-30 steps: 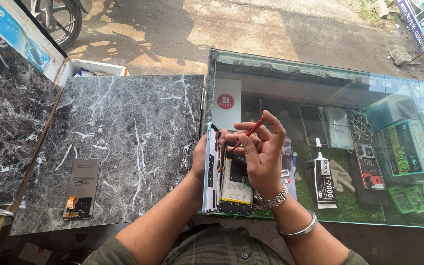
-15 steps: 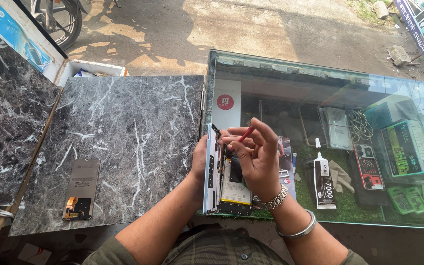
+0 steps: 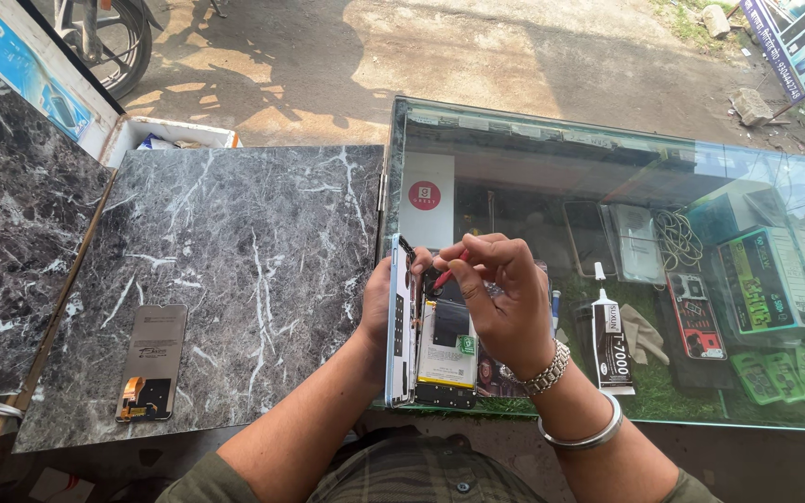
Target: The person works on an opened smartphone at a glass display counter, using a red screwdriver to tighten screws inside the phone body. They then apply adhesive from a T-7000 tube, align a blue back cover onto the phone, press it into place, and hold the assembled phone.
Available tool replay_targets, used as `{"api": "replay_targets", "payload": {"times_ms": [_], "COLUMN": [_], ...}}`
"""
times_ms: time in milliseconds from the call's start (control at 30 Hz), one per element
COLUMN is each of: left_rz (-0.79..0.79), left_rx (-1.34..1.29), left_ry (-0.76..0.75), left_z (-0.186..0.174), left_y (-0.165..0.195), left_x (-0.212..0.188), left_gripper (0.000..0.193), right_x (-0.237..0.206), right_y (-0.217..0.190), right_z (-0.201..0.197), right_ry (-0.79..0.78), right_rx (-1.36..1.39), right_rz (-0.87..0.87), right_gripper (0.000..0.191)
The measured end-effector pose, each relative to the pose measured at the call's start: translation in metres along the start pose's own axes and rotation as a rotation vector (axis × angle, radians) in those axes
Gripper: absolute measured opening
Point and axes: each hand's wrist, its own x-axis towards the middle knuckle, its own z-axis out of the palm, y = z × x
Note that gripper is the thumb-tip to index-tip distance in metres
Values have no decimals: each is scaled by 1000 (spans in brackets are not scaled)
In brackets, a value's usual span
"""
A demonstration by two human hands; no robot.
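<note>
An opened phone (image 3: pixel 435 349) with its back removed lies on the glass counter (image 3: pixel 607 140), its battery and circuit board exposed. My left hand (image 3: pixel 376 307) grips the phone's left edge and tilts it up. A thin red-handled tool (image 3: pixel 446 273) is pinched in the fingertips of my right hand (image 3: pixel 505 298), its tip down on the upper part of the phone's inside. My right wrist wears a metal watch and a bangle.
A detached phone screen panel (image 3: pixel 151 359) lies face down on the dark marble-pattern counter (image 3: pixel 235 242). A glue tube (image 3: pixel 610 335) rests right of my hand. Inside the glass case sit boxes, cables and a small red device. A white box (image 3: pixel 174 135) stands behind the marble top.
My right hand's fingers have curled in and lowered toward the phone, bringing the red tool from a raised angle down onto the phone's inside. The left hand and phone stay put.
</note>
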Motion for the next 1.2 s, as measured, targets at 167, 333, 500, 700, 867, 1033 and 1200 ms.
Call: {"api": "replay_targets", "payload": {"times_ms": [167, 333, 500, 700, 867, 1033, 1200], "left_rz": [-14, -12, -13, 5, -44, 39, 13], "left_rx": [-84, 49, -18, -12, -69, 6, 19], "left_ry": [-38, 53, 32, -61, 57, -22, 66], "left_z": [-9, -4, -6, -7, -6, -5, -2], "left_y": [-3, 0, -1, -2, -1, -2, -2], "left_x": [2, 2, 2, 3, 3, 2, 0], "left_gripper": [29, 27, 29, 28, 29, 28, 33], "right_x": [3, 2, 1, -1, -1, 2, -2], "right_y": [-1, -1, 4, 8, 6, 4, 1], "right_z": [-1, -2, -4, -3, -4, 0, 0], "right_ry": [26, -13, -21, 29, -10, 8, -97], "right_rx": [-220, -89, -77, -141, -40, -196, -120], "right_rz": [-92, -65, -58, -44, 15, -73, 38], "right_gripper": [26, 22, 25, 30, 22, 34, 53]}}
